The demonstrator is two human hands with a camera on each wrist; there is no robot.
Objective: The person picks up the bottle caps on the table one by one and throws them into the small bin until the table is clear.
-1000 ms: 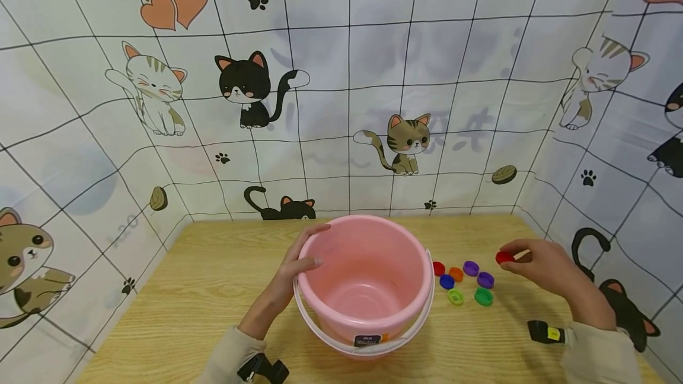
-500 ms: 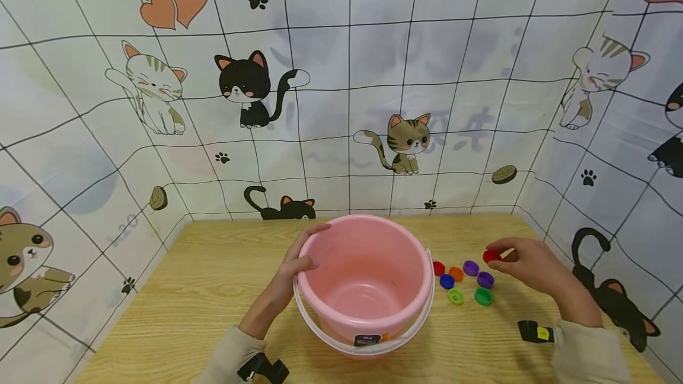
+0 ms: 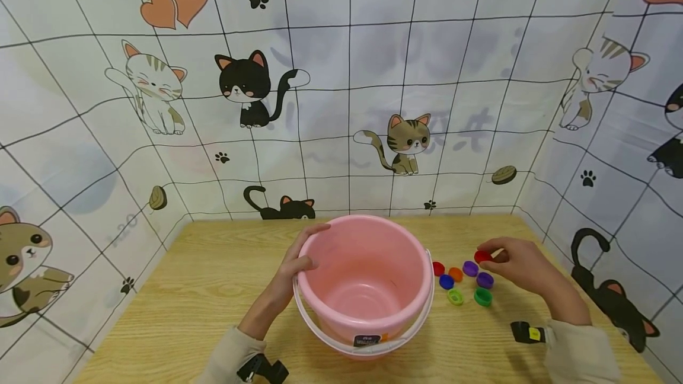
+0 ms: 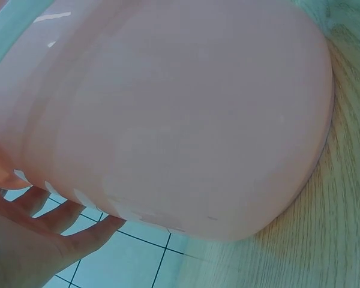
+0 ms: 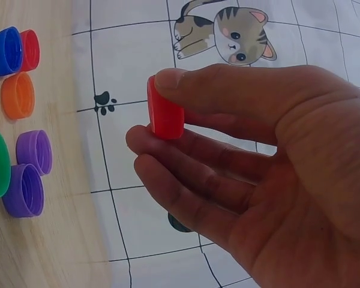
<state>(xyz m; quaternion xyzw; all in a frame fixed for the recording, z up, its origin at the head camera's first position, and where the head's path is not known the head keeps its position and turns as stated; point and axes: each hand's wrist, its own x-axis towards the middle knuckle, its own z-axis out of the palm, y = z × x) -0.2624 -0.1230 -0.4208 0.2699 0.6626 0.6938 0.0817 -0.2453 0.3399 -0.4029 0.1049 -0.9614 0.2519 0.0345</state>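
A pink bucket (image 3: 368,277) with a white handle stands on the wooden table, its inside bare. My left hand (image 3: 290,274) grips its left rim, thumb over the inner edge; in the left wrist view the fingers (image 4: 90,234) lie along the outer wall. Between thumb and fingers my right hand (image 3: 520,262) pinches a red bottle cap (image 5: 166,111), held above the table beside the loose caps. Those lie right of the bucket: a red cap (image 3: 439,269), a blue cap (image 3: 446,281), an orange cap (image 3: 456,274), two purple caps (image 3: 485,280), a light green cap (image 3: 455,297) and a green cap (image 3: 482,297).
Cloth walls with a grid and cartoon cats (image 3: 408,144) enclose the wooden table (image 3: 213,289) at the back and both sides. Small black cameras (image 3: 528,332) are strapped to both wrists. The bucket's white handle (image 3: 368,349) hangs down at the front.
My right hand has moved left with the red cap, from right of the loose caps to just behind the purple ones. The left hand and the bucket have stayed put.
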